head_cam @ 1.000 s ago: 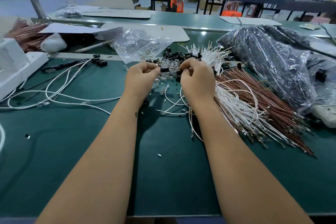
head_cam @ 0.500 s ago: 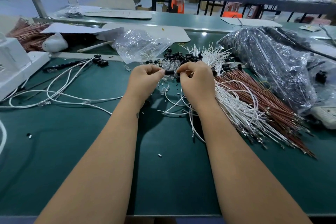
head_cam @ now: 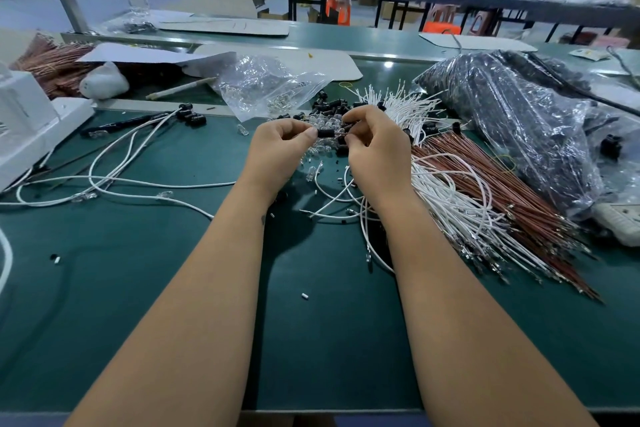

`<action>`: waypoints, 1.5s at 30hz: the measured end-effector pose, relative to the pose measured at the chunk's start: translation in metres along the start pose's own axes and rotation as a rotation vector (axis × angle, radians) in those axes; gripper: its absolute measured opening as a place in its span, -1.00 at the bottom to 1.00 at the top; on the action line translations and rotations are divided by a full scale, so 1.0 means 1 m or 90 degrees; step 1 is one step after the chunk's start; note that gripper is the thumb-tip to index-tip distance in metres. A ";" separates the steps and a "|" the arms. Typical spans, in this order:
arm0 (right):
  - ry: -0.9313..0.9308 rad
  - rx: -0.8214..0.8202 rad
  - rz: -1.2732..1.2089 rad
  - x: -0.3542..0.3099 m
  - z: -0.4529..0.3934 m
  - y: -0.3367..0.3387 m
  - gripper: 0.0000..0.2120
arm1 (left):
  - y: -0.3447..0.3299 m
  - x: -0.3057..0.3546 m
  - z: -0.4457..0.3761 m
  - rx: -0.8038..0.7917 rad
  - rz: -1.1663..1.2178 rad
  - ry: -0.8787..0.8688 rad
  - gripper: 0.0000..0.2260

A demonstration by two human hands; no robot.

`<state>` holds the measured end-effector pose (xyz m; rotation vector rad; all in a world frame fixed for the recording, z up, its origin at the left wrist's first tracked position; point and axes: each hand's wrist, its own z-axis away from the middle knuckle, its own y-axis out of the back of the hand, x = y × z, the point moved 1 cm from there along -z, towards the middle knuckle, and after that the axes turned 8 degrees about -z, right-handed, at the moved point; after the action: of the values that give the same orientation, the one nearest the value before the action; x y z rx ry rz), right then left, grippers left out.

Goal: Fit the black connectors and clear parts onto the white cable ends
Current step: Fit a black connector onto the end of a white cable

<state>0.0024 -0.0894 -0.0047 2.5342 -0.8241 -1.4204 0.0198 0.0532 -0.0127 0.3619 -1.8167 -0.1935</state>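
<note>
My left hand (head_cam: pixel 277 146) pinches a small black connector (head_cam: pixel 326 133) between thumb and fingertips. Just right of it, my right hand (head_cam: pixel 375 146) has its fingers curled round a thin cable end that runs toward the connector; the cable's colour at the fingertips is hard to tell. Behind both hands lies a heap of loose black connectors (head_cam: pixel 332 107) and clear parts (head_cam: pixel 320 121). A thick bundle of white cables (head_cam: pixel 450 204) fans out to the right, beside reddish-brown cables (head_cam: pixel 512 191). Finished white cables (head_cam: pixel 131 163) with black ends lie at the left.
A clear bag of clear parts (head_cam: pixel 266 87) lies behind the heap. A big black-filled plastic bag (head_cam: pixel 519 121) sits at the right, a white machine (head_cam: pixel 31 121) at the left. Small offcuts (head_cam: pixel 304 295) dot the green table (head_cam: pixel 311 340).
Both hands stay in the same spot over the heap. The black connector now shows more plainly between them, with the right hand's fingers a little farther from the left.
</note>
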 end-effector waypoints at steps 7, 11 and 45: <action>0.049 -0.011 0.044 0.001 -0.001 -0.002 -0.80 | 0.000 0.000 0.000 -0.006 0.027 -0.012 -0.95; 0.066 0.053 0.109 0.002 -0.003 -0.001 -0.84 | 0.000 0.001 0.000 -0.024 0.042 -0.021 -0.96; 0.131 -0.092 0.222 0.000 0.000 -0.007 -0.78 | -0.004 0.005 -0.001 -0.009 -0.005 -0.095 -0.89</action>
<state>0.0052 -0.0837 -0.0075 2.2437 -1.0230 -1.0511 0.0204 0.0475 -0.0096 0.3532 -1.9594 -0.2445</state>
